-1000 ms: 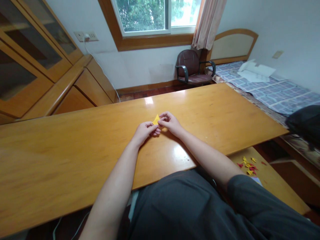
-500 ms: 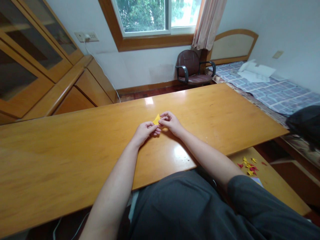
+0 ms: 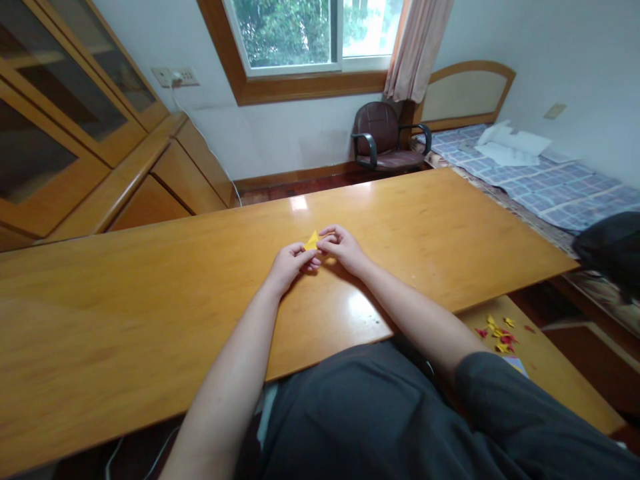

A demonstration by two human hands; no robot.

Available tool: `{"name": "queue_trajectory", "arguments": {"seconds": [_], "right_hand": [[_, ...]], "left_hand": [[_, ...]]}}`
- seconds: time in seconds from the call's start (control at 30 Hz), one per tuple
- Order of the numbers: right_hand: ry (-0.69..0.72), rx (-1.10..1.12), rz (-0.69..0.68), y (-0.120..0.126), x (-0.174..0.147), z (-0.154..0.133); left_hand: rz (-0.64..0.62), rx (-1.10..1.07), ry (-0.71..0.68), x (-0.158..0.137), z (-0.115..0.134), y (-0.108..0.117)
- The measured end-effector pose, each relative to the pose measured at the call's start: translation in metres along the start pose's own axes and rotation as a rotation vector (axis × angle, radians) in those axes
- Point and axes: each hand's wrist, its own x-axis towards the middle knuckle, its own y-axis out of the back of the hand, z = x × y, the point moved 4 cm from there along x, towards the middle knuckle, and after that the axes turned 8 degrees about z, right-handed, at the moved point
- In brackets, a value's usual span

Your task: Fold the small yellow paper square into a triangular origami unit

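A small piece of folded yellow paper (image 3: 312,241) is held between my two hands, a little above the wooden table (image 3: 200,287). My left hand (image 3: 294,261) pinches its lower left part between thumb and fingers. From the right, my right hand (image 3: 343,247) grips its edge with thumb and forefinger. One corner of the paper points upward. The fingers cover its lower part, so the full shape of the folds cannot be made out.
On a lower board (image 3: 545,373) at the right lie several small red and yellow folded paper pieces (image 3: 501,335). A brown armchair (image 3: 383,137) stands beyond the table. To the right is a bed (image 3: 545,180) with a dark bag (image 3: 610,250); cabinets (image 3: 140,180) line the left.
The yellow paper has tilted slightly between my fingers, its point shifting a little left and down. Both hands keep nearly the same place and hold.
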Motion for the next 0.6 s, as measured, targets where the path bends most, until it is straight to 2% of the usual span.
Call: {"name": "queue_trajectory", "arguments": {"seconds": [0.43, 0.6], "right_hand": [[-0.009, 0.023, -0.035, -0.0023, -0.0018, -0.0023], [0.002, 0.004, -0.007, -0.0014, -0.0011, -0.0011]], "left_hand": [[0.015, -0.042, 0.003, 0.0027, -0.0028, 0.0007], [0.009, -0.039, 0.014, 0.0017, -0.0019, -0.0011]]}}
